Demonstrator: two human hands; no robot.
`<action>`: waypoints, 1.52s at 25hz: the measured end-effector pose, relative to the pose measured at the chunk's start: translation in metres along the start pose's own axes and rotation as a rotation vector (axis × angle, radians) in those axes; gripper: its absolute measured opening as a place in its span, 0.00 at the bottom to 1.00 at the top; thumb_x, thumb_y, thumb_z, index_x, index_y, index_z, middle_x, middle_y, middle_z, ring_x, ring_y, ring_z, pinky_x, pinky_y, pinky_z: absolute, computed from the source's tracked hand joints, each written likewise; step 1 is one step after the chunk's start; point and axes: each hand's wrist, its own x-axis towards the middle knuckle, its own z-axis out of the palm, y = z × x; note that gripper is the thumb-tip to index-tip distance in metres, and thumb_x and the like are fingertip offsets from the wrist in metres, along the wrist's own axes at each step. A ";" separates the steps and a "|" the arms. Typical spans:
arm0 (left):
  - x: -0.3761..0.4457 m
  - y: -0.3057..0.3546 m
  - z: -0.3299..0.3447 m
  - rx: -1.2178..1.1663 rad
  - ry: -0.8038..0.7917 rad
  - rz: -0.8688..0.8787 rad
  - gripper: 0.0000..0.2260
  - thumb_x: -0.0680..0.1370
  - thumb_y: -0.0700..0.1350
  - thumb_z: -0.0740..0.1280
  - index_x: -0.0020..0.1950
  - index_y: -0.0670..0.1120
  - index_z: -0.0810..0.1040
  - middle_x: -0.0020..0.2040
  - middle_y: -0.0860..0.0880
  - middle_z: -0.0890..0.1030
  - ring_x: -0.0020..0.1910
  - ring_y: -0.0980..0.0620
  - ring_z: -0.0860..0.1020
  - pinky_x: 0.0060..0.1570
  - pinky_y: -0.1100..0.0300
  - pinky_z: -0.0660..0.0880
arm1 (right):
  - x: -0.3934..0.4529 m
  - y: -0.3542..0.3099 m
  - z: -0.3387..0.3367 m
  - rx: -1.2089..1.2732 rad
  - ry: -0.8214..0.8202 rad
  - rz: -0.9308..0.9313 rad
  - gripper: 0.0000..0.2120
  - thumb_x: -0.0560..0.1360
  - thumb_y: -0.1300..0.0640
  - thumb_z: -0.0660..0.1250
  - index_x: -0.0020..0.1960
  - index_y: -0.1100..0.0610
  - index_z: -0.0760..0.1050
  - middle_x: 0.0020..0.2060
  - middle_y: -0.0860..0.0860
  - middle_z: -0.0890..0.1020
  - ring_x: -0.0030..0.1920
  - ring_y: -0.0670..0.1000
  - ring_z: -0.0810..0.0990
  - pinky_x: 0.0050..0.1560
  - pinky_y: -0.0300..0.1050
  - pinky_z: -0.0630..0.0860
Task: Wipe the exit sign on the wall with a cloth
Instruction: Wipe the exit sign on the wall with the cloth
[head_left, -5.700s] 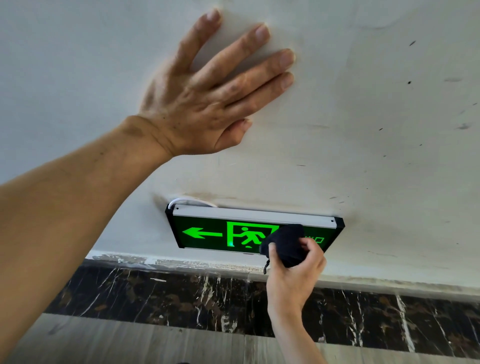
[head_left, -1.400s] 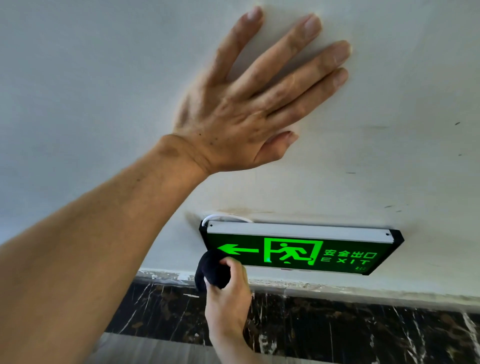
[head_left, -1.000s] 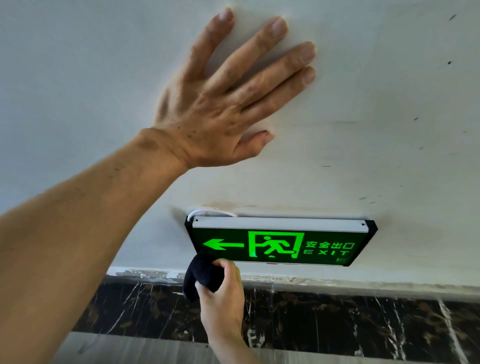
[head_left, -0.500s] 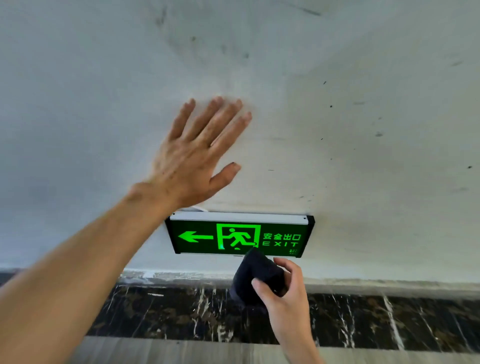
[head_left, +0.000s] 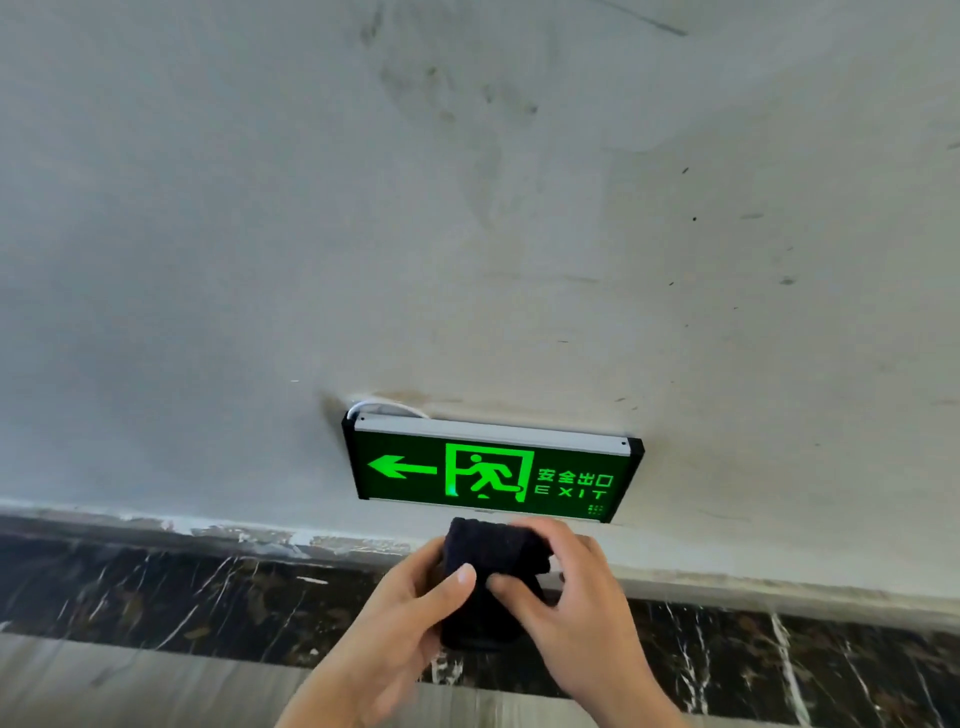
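While both hands meet just below the exit sign (head_left: 491, 470), left hand (head_left: 415, 597) & right hand (head_left: 566, 592) pinch the dark cloth (head_left: 491, 577) btwn them. Sign's lit green, low on the wall (head_left: 467, 234), above the marble skirting (head_left: 182, 597); cloth isn't touching it.

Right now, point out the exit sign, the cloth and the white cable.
exit sign (head_left: 488, 474): head view, lit green face.
cloth (head_left: 493, 545): head view, upper fold between both hands.
white cable (head_left: 387, 405): head view, loop above sign.
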 end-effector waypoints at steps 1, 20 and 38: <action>-0.001 0.000 -0.007 -0.056 0.028 -0.006 0.20 0.69 0.46 0.78 0.60 0.46 0.85 0.61 0.37 0.83 0.60 0.38 0.82 0.49 0.50 0.82 | 0.005 -0.005 0.002 -0.094 0.001 -0.065 0.21 0.67 0.37 0.65 0.59 0.36 0.70 0.52 0.29 0.74 0.59 0.34 0.68 0.55 0.31 0.66; 0.034 0.088 -0.085 -0.098 0.686 0.428 0.20 0.79 0.27 0.62 0.66 0.47 0.70 0.60 0.45 0.79 0.57 0.46 0.79 0.52 0.53 0.78 | 0.214 -0.071 -0.075 -1.144 0.715 -1.040 0.29 0.79 0.45 0.58 0.77 0.50 0.55 0.76 0.49 0.56 0.75 0.55 0.54 0.73 0.60 0.40; 0.086 0.035 -0.120 0.612 0.799 0.362 0.21 0.76 0.30 0.65 0.60 0.53 0.76 0.47 0.52 0.81 0.52 0.44 0.79 0.44 0.58 0.76 | 0.224 -0.067 -0.071 -1.109 0.824 -1.124 0.29 0.78 0.45 0.59 0.76 0.51 0.58 0.75 0.50 0.60 0.75 0.56 0.58 0.73 0.62 0.47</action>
